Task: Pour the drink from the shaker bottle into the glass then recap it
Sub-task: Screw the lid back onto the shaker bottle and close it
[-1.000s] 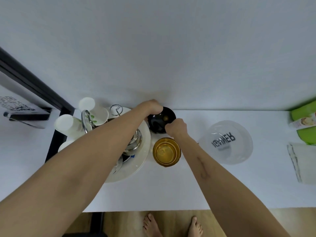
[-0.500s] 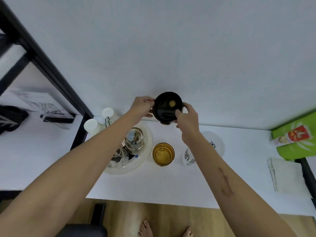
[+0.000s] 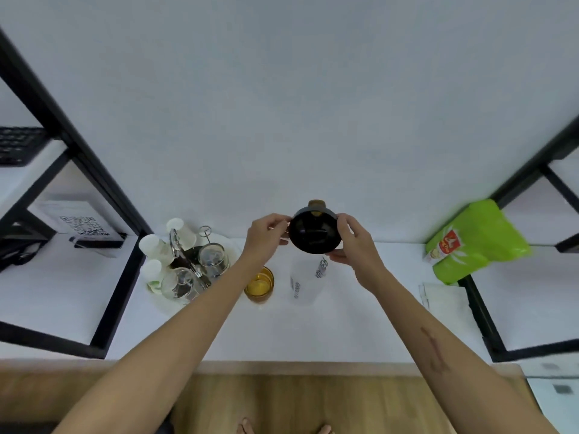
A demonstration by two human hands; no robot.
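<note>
I hold the black shaker lid (image 3: pixel 314 231) up in the air with both hands, its hollow underside facing me and a brown cap at its top edge. My left hand (image 3: pixel 265 234) pinches its left rim; my right hand (image 3: pixel 352 238) grips its right rim. Below the lid, the clear shaker bottle (image 3: pixel 308 278) with black lettering stands uncapped on the white table (image 3: pixel 344 324). To its left stands an amber glass (image 3: pixel 259 285) holding yellow drink.
A round tray (image 3: pixel 230 250) at the left carries clear glasses (image 3: pixel 213 260) and white paper cups (image 3: pixel 156 250). A green bag (image 3: pixel 476 242) and a folded white cloth (image 3: pixel 445 300) lie at the right. Black shelf frames (image 3: pixel 122 277) flank the table.
The lid has been lifted from the table's back edge and carried right, above the bottle, in both hands. My view has pulled back and shows more of the table.
</note>
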